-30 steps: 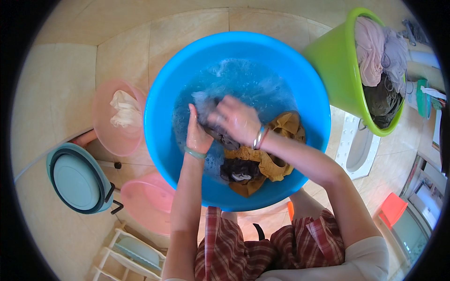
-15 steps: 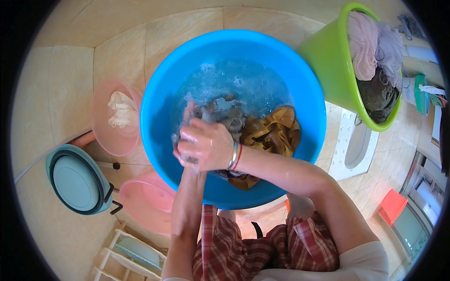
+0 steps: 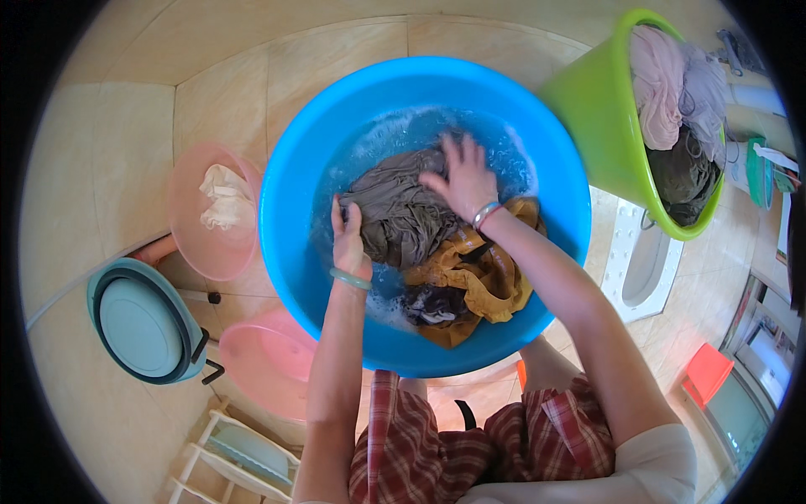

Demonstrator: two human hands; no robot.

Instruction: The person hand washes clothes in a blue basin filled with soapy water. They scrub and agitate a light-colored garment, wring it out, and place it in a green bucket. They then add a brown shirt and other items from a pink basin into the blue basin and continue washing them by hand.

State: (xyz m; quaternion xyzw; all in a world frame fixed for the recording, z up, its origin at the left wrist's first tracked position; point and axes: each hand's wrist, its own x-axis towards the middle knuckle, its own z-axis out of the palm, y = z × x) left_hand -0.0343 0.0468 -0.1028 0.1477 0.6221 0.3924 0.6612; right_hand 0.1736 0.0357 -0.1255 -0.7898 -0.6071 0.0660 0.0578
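Observation:
A blue basin (image 3: 290, 252) holds soapy water and wet clothes. In its middle lies a bunched grey-brown garment (image 3: 395, 206). My left hand (image 3: 350, 244), a pale green bangle at the wrist, rests at the garment's left edge with thumb and fingers apart. Spread over its upper right side are the fingers of my right hand (image 3: 464, 178), which wears a silver bangle and a red string. Below and to the right lies a mustard-brown garment (image 3: 495, 281), partly under my right forearm. A dark piece of cloth with white patches (image 3: 437, 304) sits beside it.
A green bucket (image 3: 588, 126) of clothes stands at the far right, near a white squat toilet (image 3: 642, 256). On the left are a pink basin (image 3: 189, 244) with white cloth, another pink basin (image 3: 260, 361) and a teal folding basin (image 3: 134, 323). An orange-red stool (image 3: 707, 370) stands right.
My hands, close together at the left before, are now apart. The right has moved up and right; the left is lower and separate. The grey-brown garment is now spread wider in the water.

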